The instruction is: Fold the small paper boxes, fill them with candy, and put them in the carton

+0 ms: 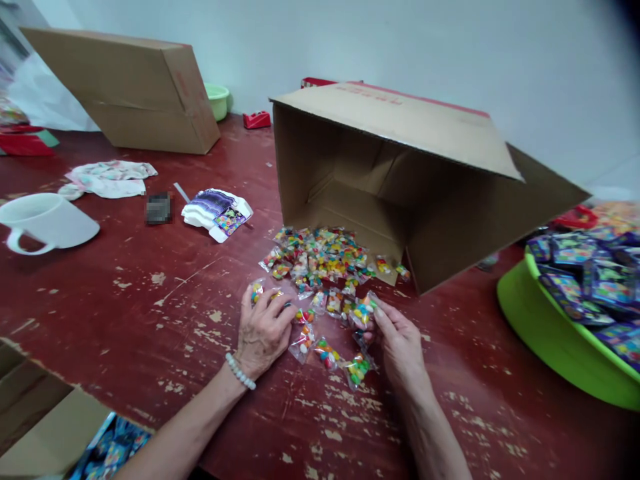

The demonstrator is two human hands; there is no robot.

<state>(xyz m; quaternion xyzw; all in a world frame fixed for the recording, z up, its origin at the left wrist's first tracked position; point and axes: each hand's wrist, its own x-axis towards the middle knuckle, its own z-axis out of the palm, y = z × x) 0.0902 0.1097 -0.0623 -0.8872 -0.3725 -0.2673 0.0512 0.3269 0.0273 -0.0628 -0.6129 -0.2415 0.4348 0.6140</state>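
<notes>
Clear little packets of colourful candies lie in a heap (325,257) on the dark red table, at the mouth of a cardboard box on its side. My left hand (265,333), a pale bead bracelet at its wrist, rests palm down over packets at the heap's near left edge, fingers apart. Between the thumb and fingers of my right hand (403,343) is a candy packet (363,312). Several loose packets lie between the two hands, among them one with green and yellow candies (357,368).
The tipped cardboard box (425,140) stands behind the heap. A green basin (545,333) of purple packages is at right. Flat purple cartons (217,212), a white mug (55,223), a cloth (113,179) and another box (145,93) are at left.
</notes>
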